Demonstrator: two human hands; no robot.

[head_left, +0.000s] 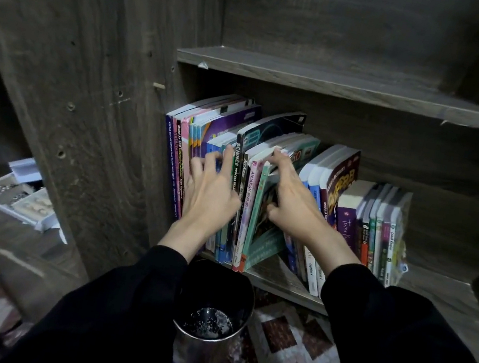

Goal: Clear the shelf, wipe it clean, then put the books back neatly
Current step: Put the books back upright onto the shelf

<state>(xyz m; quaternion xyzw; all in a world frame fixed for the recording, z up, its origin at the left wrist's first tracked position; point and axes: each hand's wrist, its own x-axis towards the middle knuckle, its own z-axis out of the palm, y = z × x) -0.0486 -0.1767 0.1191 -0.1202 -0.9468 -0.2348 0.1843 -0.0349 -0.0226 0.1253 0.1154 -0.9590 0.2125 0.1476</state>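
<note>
The shelf (343, 84) is dark grey-brown woodgrain. Its books (233, 117) run blue, pink, purple, teal and maroon. Both sleeves (113, 318) are black. The floor mat (286, 331), lower centre, shows maroon and white diamonds.

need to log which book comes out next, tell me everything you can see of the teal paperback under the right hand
The teal softcover book stands spine-out on the lower wooden shelf, slightly tilted. Pale lettering crosses its lower cover. The right hand grips it, fingers over the top edge, thumb on the cover. A pink-and-white book touches its left side.
</note>
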